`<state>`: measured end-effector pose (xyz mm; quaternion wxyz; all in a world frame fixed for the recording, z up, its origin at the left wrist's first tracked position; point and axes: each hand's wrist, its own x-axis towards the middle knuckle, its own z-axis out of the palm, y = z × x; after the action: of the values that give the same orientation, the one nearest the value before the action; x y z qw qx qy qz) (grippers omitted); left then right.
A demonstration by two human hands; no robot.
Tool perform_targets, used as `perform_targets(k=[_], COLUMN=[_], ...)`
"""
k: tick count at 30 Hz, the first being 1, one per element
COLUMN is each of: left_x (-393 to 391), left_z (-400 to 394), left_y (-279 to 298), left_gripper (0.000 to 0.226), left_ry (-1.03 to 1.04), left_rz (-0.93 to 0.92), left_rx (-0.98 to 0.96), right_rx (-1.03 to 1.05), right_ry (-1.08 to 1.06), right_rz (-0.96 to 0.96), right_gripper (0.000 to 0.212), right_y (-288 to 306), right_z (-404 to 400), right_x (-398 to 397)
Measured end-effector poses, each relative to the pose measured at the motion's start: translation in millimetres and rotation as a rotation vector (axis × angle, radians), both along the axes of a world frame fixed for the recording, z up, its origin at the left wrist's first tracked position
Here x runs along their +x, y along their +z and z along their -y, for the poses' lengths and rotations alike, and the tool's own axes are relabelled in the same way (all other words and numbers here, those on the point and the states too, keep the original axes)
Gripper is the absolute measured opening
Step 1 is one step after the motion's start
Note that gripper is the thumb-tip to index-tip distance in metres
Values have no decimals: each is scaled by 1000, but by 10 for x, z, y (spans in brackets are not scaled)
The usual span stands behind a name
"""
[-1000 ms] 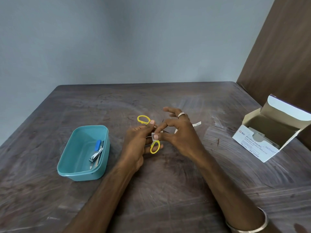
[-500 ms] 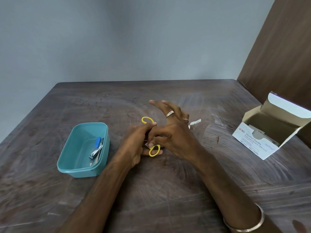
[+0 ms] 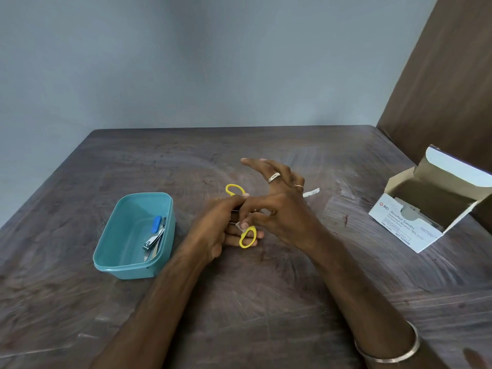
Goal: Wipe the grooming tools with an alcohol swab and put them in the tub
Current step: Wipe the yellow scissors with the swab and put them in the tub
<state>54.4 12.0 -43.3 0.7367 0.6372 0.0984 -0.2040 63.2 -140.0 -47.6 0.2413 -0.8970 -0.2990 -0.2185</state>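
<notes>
Small scissors with yellow handle loops are held over the middle of the table by my left hand, whose fingers curl round them. My right hand pinches a small white swab between thumb and forefinger against the scissors' metal part, its other fingers spread out. The blades are hidden behind my hands. The teal tub stands to the left and holds a nail clipper and a blue-handled tool.
An open white box of alcohol swabs stands at the right. A torn white swab wrapper lies behind my right hand. A brown wooden panel rises at the far right, a grey wall at the back.
My right hand has slid the swab leftward along the scissors and rolled over, its free fingers now spread further. The left hand keeps the scissors almost still.
</notes>
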Motion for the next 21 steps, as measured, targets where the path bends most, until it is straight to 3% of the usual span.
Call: perform_targets(k=[12,21], left_x=[67,85], left_z=[0,9], left_y=[-33,-42], left_gripper=[30,28], left_ry=[85,187], left_rz=[144,214], left_rx=[-56,-155], right_rx=[433,641], right_ry=[-297,-213], right_rz=[-75,-257], right_gripper=[19,13], right_y=[-91,-75], right_z=[53,-15], right_x=[78,20])
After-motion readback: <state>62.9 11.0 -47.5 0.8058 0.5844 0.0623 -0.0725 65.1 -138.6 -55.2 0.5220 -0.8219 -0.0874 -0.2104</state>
